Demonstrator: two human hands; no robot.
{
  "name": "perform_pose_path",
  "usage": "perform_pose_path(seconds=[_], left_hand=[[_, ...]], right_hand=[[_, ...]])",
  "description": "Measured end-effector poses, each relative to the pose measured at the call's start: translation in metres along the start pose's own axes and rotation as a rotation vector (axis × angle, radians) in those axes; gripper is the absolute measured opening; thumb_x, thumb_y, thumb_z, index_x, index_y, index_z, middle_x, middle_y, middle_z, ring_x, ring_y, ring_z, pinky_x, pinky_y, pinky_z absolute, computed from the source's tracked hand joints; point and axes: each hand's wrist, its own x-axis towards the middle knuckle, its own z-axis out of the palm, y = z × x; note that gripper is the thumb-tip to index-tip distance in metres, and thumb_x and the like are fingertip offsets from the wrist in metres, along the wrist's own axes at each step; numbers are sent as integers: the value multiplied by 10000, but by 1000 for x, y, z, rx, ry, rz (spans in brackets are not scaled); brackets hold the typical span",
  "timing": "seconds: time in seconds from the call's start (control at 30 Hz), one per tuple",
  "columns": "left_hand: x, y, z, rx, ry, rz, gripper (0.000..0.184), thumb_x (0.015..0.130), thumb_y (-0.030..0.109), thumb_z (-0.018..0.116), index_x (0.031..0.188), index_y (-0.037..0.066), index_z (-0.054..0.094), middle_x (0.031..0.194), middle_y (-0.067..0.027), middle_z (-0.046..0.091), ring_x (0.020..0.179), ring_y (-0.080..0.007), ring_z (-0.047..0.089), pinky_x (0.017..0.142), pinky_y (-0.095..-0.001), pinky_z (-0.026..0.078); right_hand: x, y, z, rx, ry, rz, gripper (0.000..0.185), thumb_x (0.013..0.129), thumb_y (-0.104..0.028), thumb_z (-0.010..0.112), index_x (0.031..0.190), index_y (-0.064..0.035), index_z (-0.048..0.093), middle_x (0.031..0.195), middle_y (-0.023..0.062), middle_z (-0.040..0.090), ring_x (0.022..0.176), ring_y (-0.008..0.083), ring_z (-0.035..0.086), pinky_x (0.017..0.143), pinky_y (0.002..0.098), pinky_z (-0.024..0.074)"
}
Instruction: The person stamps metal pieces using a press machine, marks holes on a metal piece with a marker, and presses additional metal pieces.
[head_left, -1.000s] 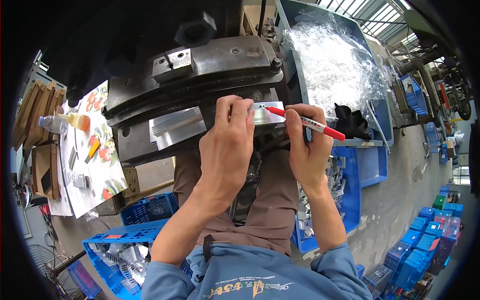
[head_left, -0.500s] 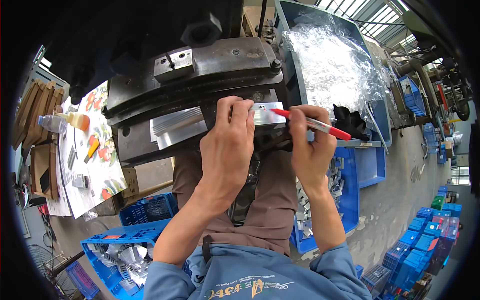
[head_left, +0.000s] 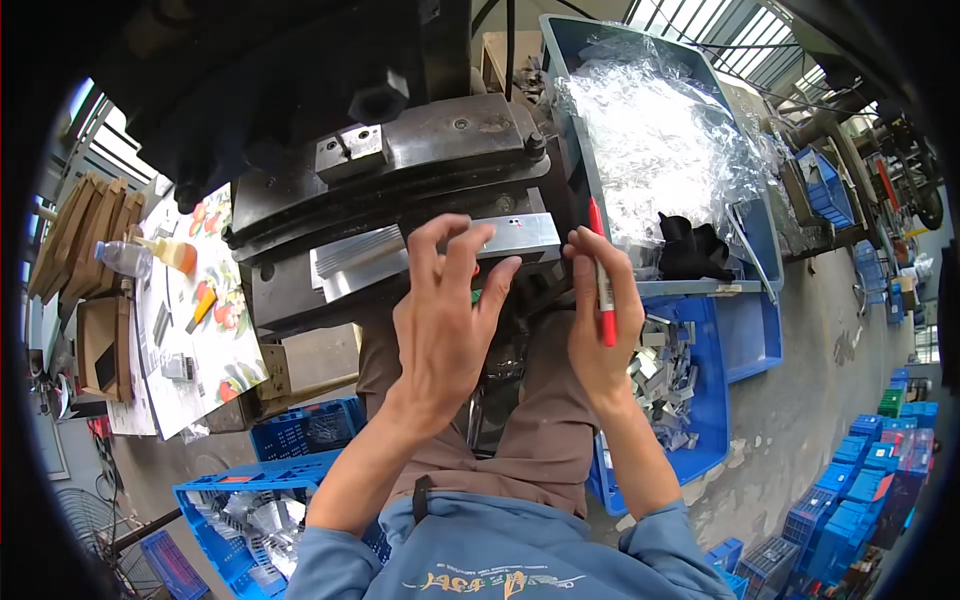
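Note:
My right hand holds a red-and-white marker upright between thumb and fingers, its red tip pointing up and away from the metal. Beside it, my left hand has its fingers spread, nothing in its grasp, just in front of a shiny metal block. Two small dark holes and a red mark show on the block's top. Left of that hand, several silver metal strips lie side by side on the dark machine bed.
A large grey-blue bin with clear plastic film and a black object stands at the right. Blue crates of metal pieces flank my legs. Bottles and a yellow-handled tool lie on the left table. Dark machinery hangs above.
My left hand has opened and come off the block, with its fingers spreading. My right hand has drawn the marker back from the block and turned it upright.

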Motion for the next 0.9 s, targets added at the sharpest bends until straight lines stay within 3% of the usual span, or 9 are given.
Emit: perform_pose_path(seconds=[0.07, 0.17, 0.27, 0.4, 0.47, 0.53, 0.63, 0.73, 0.9], left_hand=[[-9, 2, -3, -40, 6, -24, 340, 923, 172, 790, 1224, 78, 662, 1226, -120, 605, 949, -275, 673, 754, -388, 567], [-14, 4, -4, -59, -64, -9, 333, 902, 145, 801, 1203, 83, 670, 1189, -107, 613, 928, -274, 672, 761, -377, 565], [3, 6, -3, 41, 19, 16, 286, 892, 130, 798, 1150, 85, 685, 1142, -84, 630, 875, -278, 689, 752, -380, 563], [8, -10, 0, 156, -97, 89, 214, 918, 131, 763, 1116, 92, 691, 1139, -56, 656, 859, -304, 708, 724, -388, 561], [9, -17, -3, 156, -48, 243, 192, 921, 162, 753, 1086, 97, 678, 1179, -45, 627, 810, -276, 713, 675, -372, 553], [16, -11, -10, 184, -63, 247, 193, 920, 167, 755, 1083, 93, 684, 1190, -49, 631, 810, -278, 716, 679, -372, 558], [12, 2, -11, 230, -131, 203, 215, 918, 173, 758, 1102, 87, 687, 1206, -54, 638, 809, -281, 721, 685, -372, 565], [8, 0, -8, 289, -198, 169, 276, 914, 175, 764, 1162, 89, 678, 1217, -60, 643, 804, -283, 727, 692, -372, 571], [9, -5, -6, 275, -165, 165, 283, 907, 149, 772, 1175, 91, 701, 1145, -59, 698, 858, -304, 724, 712, -386, 564]], right_hand=[[-1, -1, 3, -116, 13, -133, 255, 1066, -43, 577, 1311, 3, 632, 1207, 133, 713, 1076, 183, 693, 952, 300, 527], [-1, -1, 3, -73, -6, -113, 262, 1056, -30, 586, 1313, 8, 625, 1219, 136, 713, 1109, 196, 689, 974, 307, 520], [-5, -4, 3, -25, -24, -121, 269, 1051, -28, 594, 1316, 10, 619, 1211, 141, 719, 1127, 195, 690, 980, 309, 520], [-10, -11, -4, 59, -32, -88, 261, 1060, -34, 573, 1311, 10, 624, 1155, 134, 732, 1085, 182, 700, 970, 309, 525], [-13, -13, -14, 101, 2, -48, 251, 1086, -76, 525, 1288, 12, 645, 1093, 110, 726, 1015, 181, 697, 931, 302, 528], [-14, -22, -24, 82, 39, -50, 294, 1112, -155, 481, 1265, 7, 673, 1020, 84, 712, 949, 156, 672, 878, 289, 521], [-20, -26, -28, 175, 77, 118, 364, 1123, -266, 478, 1265, -7, 691, 979, 74, 708, 914, 128, 654, 836, 281, 513], [-25, -28, -29, 174, 90, 146, 373, 1124, -277, 483, 1268, -4, 693, 971, 70, 708, 868, 128, 649, 820, 279, 516], [-36, -16, -32, 302, 102, 210, 276, 1091, -176, 528, 1286, 18, 530, 955, 107, 730, 894, 143, 693, 840, 289, 547]])
